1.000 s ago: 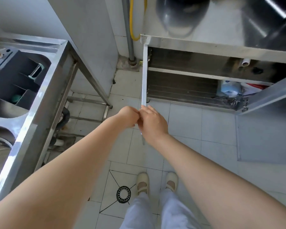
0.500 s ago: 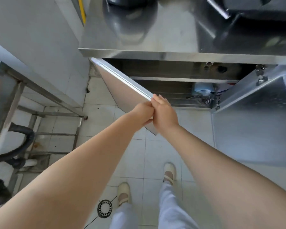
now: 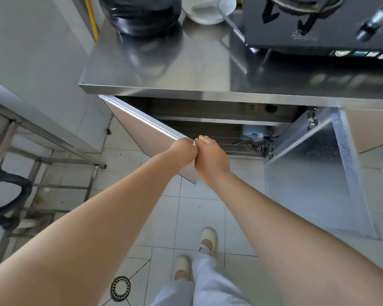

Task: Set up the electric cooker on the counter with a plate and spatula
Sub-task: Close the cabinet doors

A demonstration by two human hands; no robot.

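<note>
A black round electric cooker (image 3: 139, 14) stands at the back left of the steel counter (image 3: 199, 69). Beside it a white plate (image 3: 208, 8) holds a metal spatula (image 3: 228, 18) whose handle runs toward the front right. Below the counter, the left cabinet door (image 3: 142, 127) is half swung. My left hand (image 3: 182, 150) and my right hand (image 3: 210, 156) both grip its free edge, touching each other.
A black gas stove (image 3: 318, 25) fills the counter's right side. The right cabinet door (image 3: 314, 173) hangs wide open. Inside the cabinet a wire shelf carries a blue item (image 3: 253, 133). A steel sink frame (image 3: 42, 138) stands left; a floor drain (image 3: 119, 288) lies by my feet.
The left cabinet door has swung from edge-on toward the cabinet, with both hands staying on its edge. The view has lifted, bringing the counter with cooker, plate and spatula into sight.
</note>
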